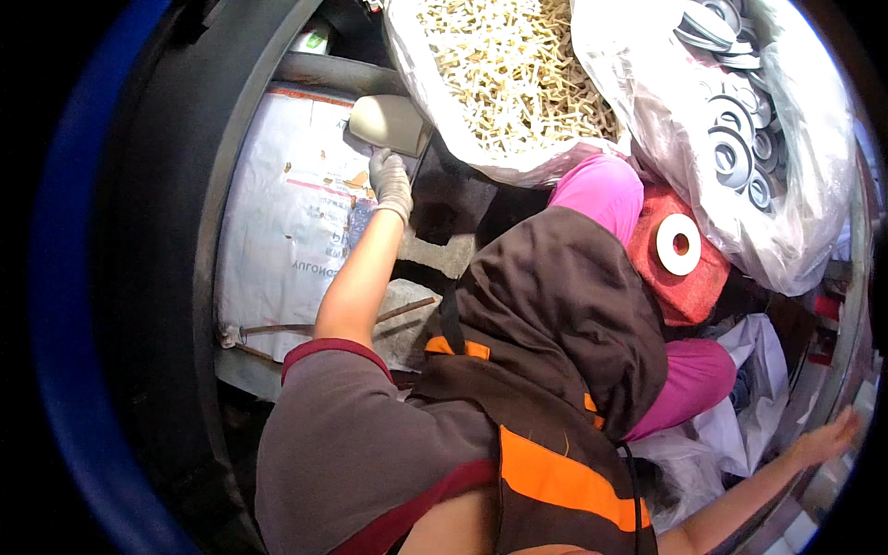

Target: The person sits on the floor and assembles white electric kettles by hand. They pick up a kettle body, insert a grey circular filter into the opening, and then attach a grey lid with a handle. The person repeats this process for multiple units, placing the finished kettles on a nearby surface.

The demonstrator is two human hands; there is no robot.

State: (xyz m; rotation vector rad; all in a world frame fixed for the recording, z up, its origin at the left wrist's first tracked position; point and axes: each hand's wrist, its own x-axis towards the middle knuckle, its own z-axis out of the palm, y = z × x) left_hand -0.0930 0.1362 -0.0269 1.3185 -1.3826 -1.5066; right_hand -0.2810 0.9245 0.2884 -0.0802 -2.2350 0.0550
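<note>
My left hand point(391, 185), in a pale glove, is closed at the near edge of a cream-coloured plastic scoop point(387, 124), its fingers curled. The scoop lies tilted over a white printed sack point(277, 199) and its handle is hidden by the glove. Far out to the right, my bare right hand point(830, 437) reaches toward the rim of the picture with its fingers stretched out. Pale objects lie beside it, too blurred to name. I see nothing held in it.
A white bag of small yellowish pieces point(518, 74) stands ahead. Right of it, a clear plastic bag point(661, 83) holds grey rings point(731, 155). A white ring point(678, 245) lies on a red mesh bundle point(694, 291) by my knees. A dark metal edge point(222, 185) runs along the left.
</note>
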